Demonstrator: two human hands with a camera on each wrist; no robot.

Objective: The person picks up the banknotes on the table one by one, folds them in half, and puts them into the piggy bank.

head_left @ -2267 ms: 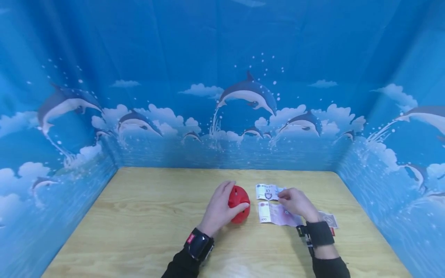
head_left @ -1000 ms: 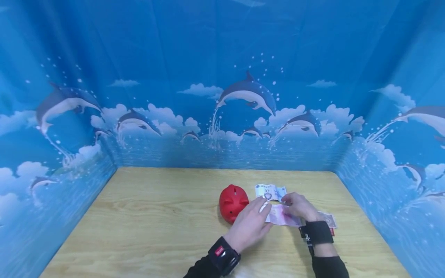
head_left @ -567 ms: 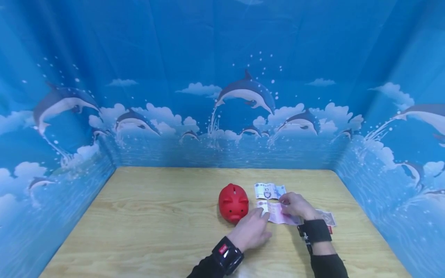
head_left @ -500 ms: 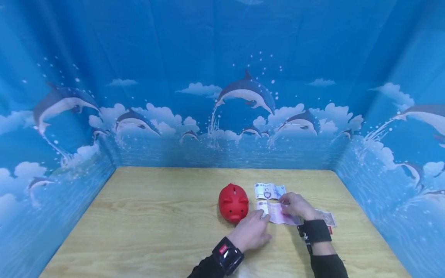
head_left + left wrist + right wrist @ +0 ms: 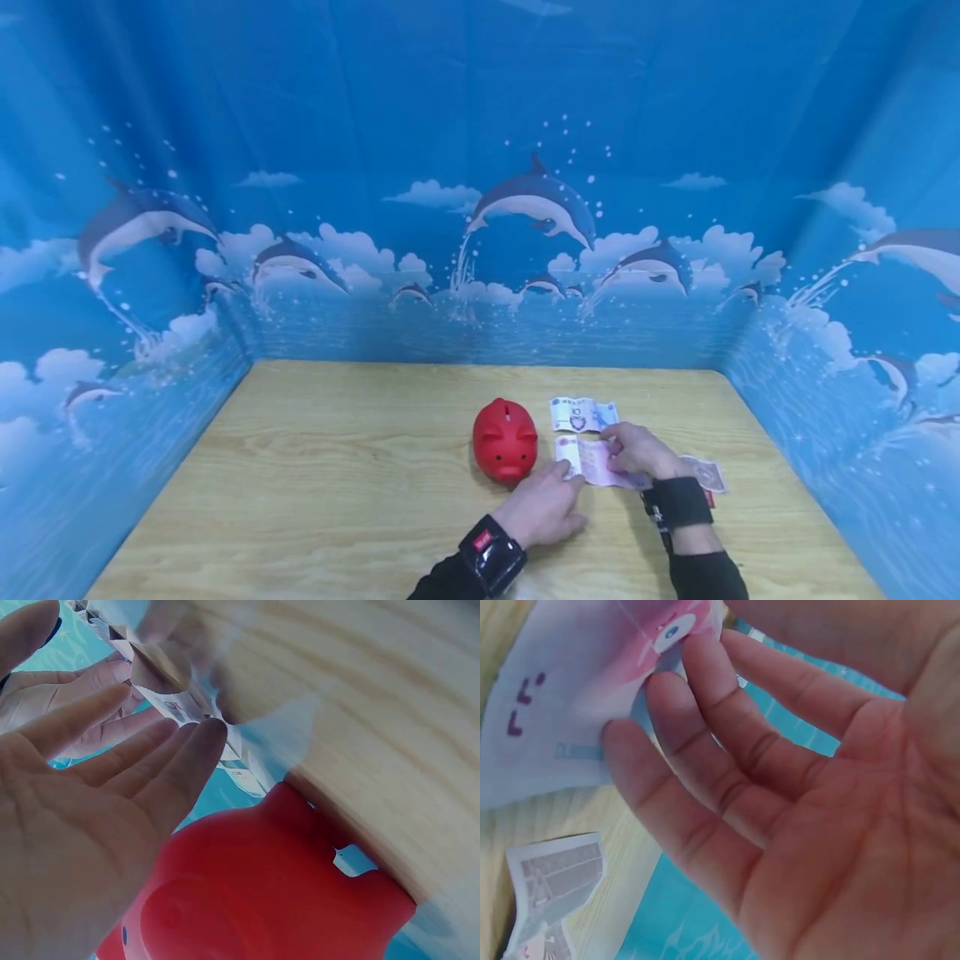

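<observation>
Blue dolphin-print curtains on three sides of a table suggest a booth.

On the far banknote the number 10 can be read, while letters on the red left-wrist label are too small.

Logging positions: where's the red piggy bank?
In the head view, the red piggy bank stands on the table, left of the pink banknote, beyond the left hand.

A pale wooden table with streaky grain stands against a blue curtain that runs along its back and both sides, printed with leaping dolphins, white clouds and rippling sea.
</observation>
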